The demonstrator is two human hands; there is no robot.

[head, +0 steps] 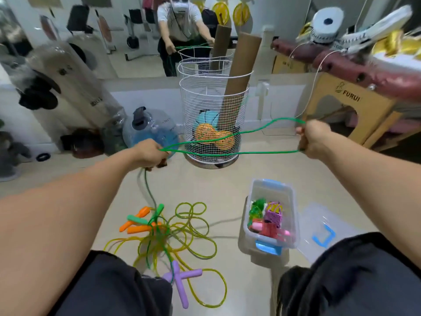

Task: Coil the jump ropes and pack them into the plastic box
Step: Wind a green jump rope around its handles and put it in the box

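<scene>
Pale floor lies under you, the plastic box [271,215] open beside your right knee, so keep your left hand [149,153] and right hand [315,139] clamped on the green rope [227,133] and lay even, untwisted loops.

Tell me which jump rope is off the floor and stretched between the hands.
The green rope: it is looped taut from left hand to right hand. The yellow ropes lie tangled on the floor.

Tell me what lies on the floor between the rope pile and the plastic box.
Head view: bare floor separates the rope pile from the box, crossed only by faint cord shadows.
</scene>
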